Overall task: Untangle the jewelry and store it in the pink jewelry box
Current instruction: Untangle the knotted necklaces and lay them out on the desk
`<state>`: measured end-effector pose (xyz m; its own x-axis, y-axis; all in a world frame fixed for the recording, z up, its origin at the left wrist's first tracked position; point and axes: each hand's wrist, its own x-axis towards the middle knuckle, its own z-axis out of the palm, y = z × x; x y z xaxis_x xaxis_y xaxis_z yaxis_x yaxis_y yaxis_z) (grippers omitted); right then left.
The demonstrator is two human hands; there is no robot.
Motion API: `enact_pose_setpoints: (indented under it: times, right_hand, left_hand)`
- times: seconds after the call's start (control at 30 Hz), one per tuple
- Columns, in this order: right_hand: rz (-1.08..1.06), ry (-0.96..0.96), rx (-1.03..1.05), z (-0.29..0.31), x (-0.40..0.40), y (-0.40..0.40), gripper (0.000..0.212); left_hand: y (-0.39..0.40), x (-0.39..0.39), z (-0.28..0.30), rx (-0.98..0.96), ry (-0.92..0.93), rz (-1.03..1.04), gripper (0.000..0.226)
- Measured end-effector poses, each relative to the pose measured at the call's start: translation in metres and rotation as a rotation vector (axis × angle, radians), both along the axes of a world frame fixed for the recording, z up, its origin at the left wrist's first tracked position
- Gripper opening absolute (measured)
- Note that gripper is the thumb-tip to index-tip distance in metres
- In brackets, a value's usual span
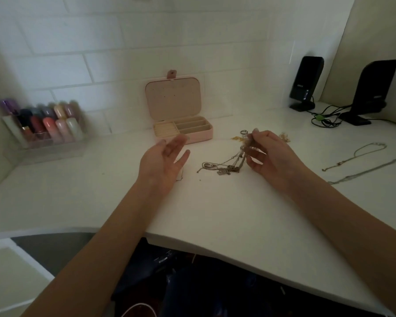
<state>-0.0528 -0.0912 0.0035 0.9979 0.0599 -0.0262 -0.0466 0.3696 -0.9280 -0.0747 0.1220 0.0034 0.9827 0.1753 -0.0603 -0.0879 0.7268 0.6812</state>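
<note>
The pink jewelry box point(193, 136) stands open against the back wall, its lid upright and its beige compartments showing. A tangle of silver chains and pendants point(224, 167) lies partly on the white desk, with its upper end lifted. My right hand point(269, 154) pinches that lifted end just right of the box. My left hand point(167, 160) hovers with relaxed, spread fingers, palm turned inward, holding nothing, in front of the box. A thin chain point(181, 176) lies under its edge.
Gold pieces point(237, 138) lie behind the tangle, more gold point(285, 136) past my right hand. Two silver chains point(361, 167) stretch out at the right. A clear organizer of coloured bottles point(44, 126) stands at the left. Two black speakers point(306, 82) with cables sit back right.
</note>
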Motion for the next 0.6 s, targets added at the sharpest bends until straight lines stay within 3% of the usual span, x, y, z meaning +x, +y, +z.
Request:
enact_pose_setpoints:
  times: [0.07,0.13,0.27,0.4,0.5,0.6]
  right_hand:
    - [-0.039,0.013,0.004,0.0,0.0,-0.003,0.018]
    - [-0.082,0.023,0.009,0.001,0.0,-0.004,0.018]
    - [-0.143,-0.004,0.004,0.005,0.002,-0.008,0.016]
    - [-0.165,-0.065,-0.016,0.009,0.0,-0.01,0.017]
    - [-0.132,-0.13,0.065,0.015,-0.002,-0.01,0.018]
    - [-0.074,-0.247,0.062,0.023,-0.003,-0.01,0.017]
  left_hand:
    - [0.002,0.0,0.0,-0.144,-0.007,-0.023,0.032]
    - [0.005,0.0,-0.001,-0.098,0.034,0.003,0.033]
    - [0.003,-0.003,-0.002,0.401,0.062,0.139,0.026]
    - [0.002,-0.013,-0.008,1.236,-0.119,0.348,0.008]
    - [0.0,-0.016,-0.012,1.476,-0.129,0.183,0.015]
    - [-0.005,-0.019,-0.014,1.763,-0.171,0.157,0.025]
